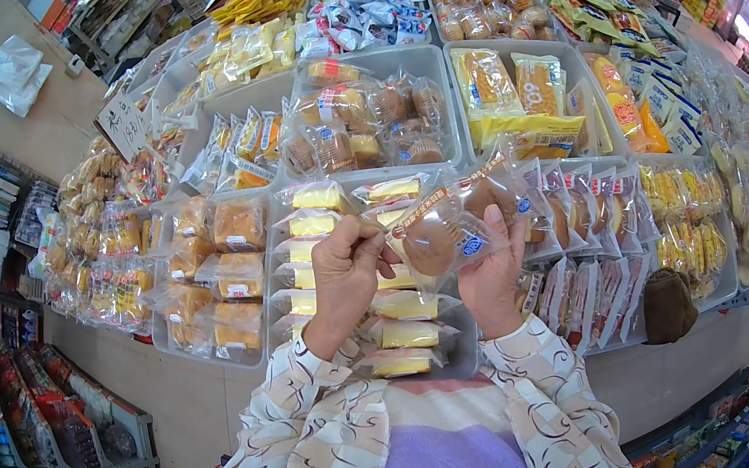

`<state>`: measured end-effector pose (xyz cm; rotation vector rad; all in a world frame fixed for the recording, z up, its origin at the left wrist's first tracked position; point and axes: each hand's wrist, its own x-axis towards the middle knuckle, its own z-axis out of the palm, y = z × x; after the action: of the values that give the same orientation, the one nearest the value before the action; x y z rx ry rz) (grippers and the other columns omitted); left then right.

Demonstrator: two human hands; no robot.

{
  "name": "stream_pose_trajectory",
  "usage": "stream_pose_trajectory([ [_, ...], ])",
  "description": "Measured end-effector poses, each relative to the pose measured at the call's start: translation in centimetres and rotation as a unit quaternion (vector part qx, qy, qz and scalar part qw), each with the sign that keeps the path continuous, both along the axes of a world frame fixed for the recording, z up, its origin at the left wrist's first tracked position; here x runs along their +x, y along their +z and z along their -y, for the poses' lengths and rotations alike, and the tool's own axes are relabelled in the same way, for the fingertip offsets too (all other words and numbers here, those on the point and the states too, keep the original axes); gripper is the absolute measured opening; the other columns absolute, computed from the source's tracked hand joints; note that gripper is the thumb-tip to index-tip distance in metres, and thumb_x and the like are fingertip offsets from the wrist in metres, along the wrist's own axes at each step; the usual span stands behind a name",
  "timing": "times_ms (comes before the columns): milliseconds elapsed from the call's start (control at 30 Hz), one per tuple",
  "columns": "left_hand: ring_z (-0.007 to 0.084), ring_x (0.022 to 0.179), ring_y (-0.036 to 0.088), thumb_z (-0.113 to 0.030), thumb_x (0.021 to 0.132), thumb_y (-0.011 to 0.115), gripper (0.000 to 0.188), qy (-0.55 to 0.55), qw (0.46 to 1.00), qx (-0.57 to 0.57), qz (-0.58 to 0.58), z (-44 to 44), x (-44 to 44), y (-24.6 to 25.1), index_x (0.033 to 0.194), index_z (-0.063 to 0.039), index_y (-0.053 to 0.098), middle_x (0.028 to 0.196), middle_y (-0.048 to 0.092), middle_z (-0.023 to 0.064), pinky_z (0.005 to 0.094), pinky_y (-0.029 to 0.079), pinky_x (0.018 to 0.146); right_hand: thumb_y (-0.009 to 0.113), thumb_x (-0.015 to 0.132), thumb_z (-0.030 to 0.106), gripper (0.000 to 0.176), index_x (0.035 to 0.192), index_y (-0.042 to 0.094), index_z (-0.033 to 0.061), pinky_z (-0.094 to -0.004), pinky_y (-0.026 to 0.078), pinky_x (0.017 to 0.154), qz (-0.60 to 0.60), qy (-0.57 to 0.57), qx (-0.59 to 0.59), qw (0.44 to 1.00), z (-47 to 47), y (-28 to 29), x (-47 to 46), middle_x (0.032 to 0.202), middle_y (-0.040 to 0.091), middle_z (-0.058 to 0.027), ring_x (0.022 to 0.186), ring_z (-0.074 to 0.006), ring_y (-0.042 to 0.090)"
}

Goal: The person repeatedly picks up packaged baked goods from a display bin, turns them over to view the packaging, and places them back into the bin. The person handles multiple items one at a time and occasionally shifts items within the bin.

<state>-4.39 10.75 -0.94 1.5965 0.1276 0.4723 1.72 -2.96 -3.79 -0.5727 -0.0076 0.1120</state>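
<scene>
Two clear-wrapped round brown cakes are held up over the bins, the nearer packet (429, 246) overlapping the farther packet (490, 191). My left hand (350, 276) pinches the left edge of the nearer packet's film between thumb and fingers. From the right, my right hand (494, 285) grips the packets, its thumb upright beside them and its other fingers partly hidden behind the film. Whether the two wrappers are joined, I cannot tell. Below my hands, wrapped yellow-and-white cake slices (408, 332) stand in rows in a pale plastic bin (464, 346).
Square wrapped breads (235, 228) fill a bin at left. Wrapped muffins (391, 105) lie in a bin beyond my hands. Upright wrapped pastries (583, 208) stand to the right, near a dark brown cloth-like item (668, 305) on the front edge. A handwritten sign (121, 127) rises back left.
</scene>
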Motion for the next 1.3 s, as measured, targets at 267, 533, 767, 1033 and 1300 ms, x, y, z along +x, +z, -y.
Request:
stream_pose_trajectory([
  [267,0.0084,0.061,0.057,0.007,0.084,0.047,0.006,-0.001,0.999,0.041,-0.018,-0.2,-0.9,0.6,0.081,0.002,0.051,0.079,0.057,0.0071,0.0201,0.047,0.048,0.05,0.089,0.016,0.027,0.114,0.043,0.0123,-0.034,0.049,0.081,-0.028,0.036,0.016,0.999,0.2,-0.9,0.4,0.104,0.055,-0.0029,0.095,-0.0168,0.057],
  [533,0.0104,0.069,0.058,0.007,0.085,0.044,0.007,-0.027,0.999,0.037,0.007,0.5,-1.5,0.9,0.086,0.004,0.05,0.092,0.058,0.0117,0.0217,0.051,0.054,0.053,0.084,0.016,0.031,0.113,0.045,0.0111,-0.0357,0.048,0.082,-0.049,0.027,0.01,0.998,0.0,-1.4,0.7,0.103,0.056,-0.0039,0.094,-0.0187,0.058],
  [767,0.0123,0.073,0.06,0.007,0.086,0.044,0.008,-0.066,0.998,0.007,0.004,0.6,-1.9,1.2,0.087,0.005,0.052,0.094,0.058,0.0132,0.0232,0.052,0.056,0.053,0.083,0.019,0.027,0.108,0.05,0.0092,-0.0359,0.048,0.082,-0.07,0.072,0.03,0.995,0.2,-0.5,0.6,0.101,0.058,-0.0045,0.092,-0.0195,0.058],
  [1033,0.014,0.064,0.061,0.006,0.086,0.043,0.009,0.053,0.998,0.006,-0.018,-3.1,-0.8,4.9,0.081,0.003,0.05,0.079,0.059,0.0098,0.0231,0.05,0.053,0.049,0.086,0.025,0.025,0.104,0.054,0.0087,-0.0376,0.05,0.073,-0.088,0.043,-0.01,0.995,0.4,-0.4,0.7,0.096,0.062,-0.0058,0.088,-0.0209,0.06],
  [1300,0.0289,0.061,0.059,0.005,0.073,0.05,0.007,0.191,0.889,0.414,-0.042,-7.7,7.4,3.5,0.08,0.004,0.048,0.062,0.056,0.0178,0.036,0.046,0.052,0.047,0.086,0.025,0.026,0.104,0.054,0.0074,-0.0376,0.049,0.07,-0.083,0.048,-0.011,0.995,0.4,-0.9,0.9,0.096,0.062,-0.0067,0.09,-0.0236,0.06],
])
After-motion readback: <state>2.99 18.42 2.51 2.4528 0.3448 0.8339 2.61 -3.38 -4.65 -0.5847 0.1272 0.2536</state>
